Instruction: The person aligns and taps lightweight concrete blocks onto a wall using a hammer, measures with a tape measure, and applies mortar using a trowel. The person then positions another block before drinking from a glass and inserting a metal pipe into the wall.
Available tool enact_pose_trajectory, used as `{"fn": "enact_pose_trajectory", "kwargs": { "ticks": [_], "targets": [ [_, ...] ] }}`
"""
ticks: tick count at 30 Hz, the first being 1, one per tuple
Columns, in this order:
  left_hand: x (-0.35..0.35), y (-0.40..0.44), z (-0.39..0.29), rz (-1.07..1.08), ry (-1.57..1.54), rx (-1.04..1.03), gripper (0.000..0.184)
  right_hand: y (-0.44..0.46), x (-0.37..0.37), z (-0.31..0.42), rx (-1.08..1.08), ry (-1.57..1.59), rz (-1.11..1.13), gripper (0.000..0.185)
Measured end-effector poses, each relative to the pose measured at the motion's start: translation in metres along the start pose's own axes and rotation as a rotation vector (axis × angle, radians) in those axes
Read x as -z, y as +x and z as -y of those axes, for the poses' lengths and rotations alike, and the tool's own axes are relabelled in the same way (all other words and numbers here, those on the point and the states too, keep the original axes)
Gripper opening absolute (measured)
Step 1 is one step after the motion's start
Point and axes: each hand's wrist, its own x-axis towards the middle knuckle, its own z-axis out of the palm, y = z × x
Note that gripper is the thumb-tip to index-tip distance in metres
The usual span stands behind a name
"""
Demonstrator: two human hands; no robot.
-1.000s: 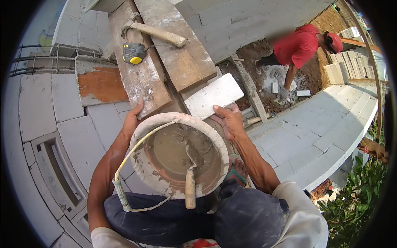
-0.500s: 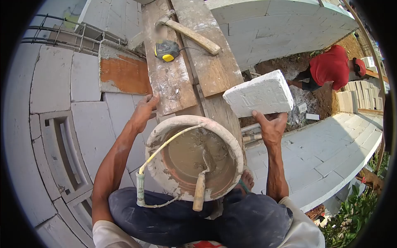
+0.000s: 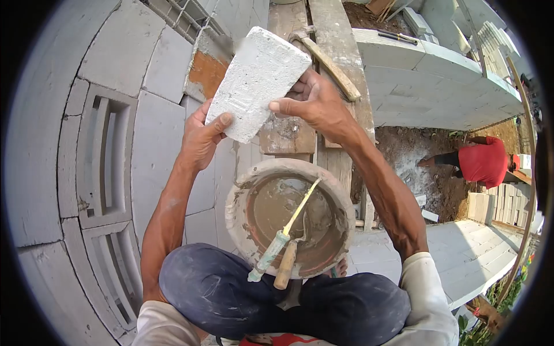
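A white lightweight concrete block (image 3: pixel 259 81) is held tilted in front of me, above the planks. My left hand (image 3: pixel 202 135) grips its lower left corner, thumb on the face. On its right edge, my right hand (image 3: pixel 314 104) is closed with the thumb along the near face and the fingers behind. Below the hands stands a bucket (image 3: pixel 234 216) of wet grey mortar (image 3: pixel 277 202). A trowel (image 3: pixel 287 262) rests in it, its wooden handle over the near rim. The bucket's handle (image 3: pixel 271 254) lies across the mortar beside the trowel.
Wooden planks (image 3: pixel 340 40) run away from me, with a hammer (image 3: pixel 332 66) on them. A block wall (image 3: pixel 167 144) with slotted vents rises at left. Lower right is another block wall (image 3: pixel 456 259). A person in a red shirt (image 3: pixel 483 161) bends over the ground beyond.
The block has moved from the right to the centre and been raised. My left hand has left the plank and taken hold of it too. The bucket's handle has swung to the right.
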Motion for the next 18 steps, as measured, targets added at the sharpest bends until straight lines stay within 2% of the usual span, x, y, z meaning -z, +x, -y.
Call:
{"fn": "enact_pose_trajectory", "kwargs": {
  "ticks": [2,4,6,7,8,10,11,12,14,16,18],
  "targets": [
    [0.018,-0.019,0.012,-0.152,0.089,-0.061,0.075,0.002,0.009,-0.01,-0.07,0.05,0.067,0.092],
    [0.022,-0.022,0.017,-0.174,0.106,-0.087,0.071,-0.011,0.013,-0.003,-0.039,-0.053,0.007,0.092],
    [0.022,-0.014,0.007,-0.02,0.322,-0.04,0.069,-0.021,0.018,0.003,-0.009,-0.17,0.052,0.087],
    [0.012,-0.007,0.003,0.042,0.349,-0.021,0.065,-0.021,0.022,0.0,-0.016,-0.329,0.055,0.078],
    [0.003,-0.001,0.006,0.041,0.341,-0.021,0.065,-0.023,0.023,0.0,-0.02,-0.334,0.059,0.078],
    [-0.016,0.011,0.012,-0.077,0.296,-0.011,0.064,-0.024,0.023,0.002,-0.161,-0.271,-0.082,0.072],
    [-0.019,0.018,0.021,-0.127,0.17,0.023,0.061,-0.027,0.027,-0.003,-0.225,-0.217,-0.076,0.072],
    [-0.019,0.02,0.028,-0.12,0.178,0.019,0.061,-0.03,0.029,-0.007,-0.218,-0.213,-0.084,0.072],
    [-0.015,0.023,0.041,-0.149,-0.018,0.086,0.057,-0.037,0.032,-0.02,-0.253,-0.289,-0.02,0.077],
    [0.006,0.015,0.054,-0.123,-0.015,0.099,0.054,-0.044,0.039,-0.048,-0.284,-0.352,-0.019,0.079],
    [0.04,0.004,0.062,-0.198,-0.008,0.011,0.054,-0.057,0.043,-0.056,-0.239,-0.528,-0.036,0.079]
  ]
}}
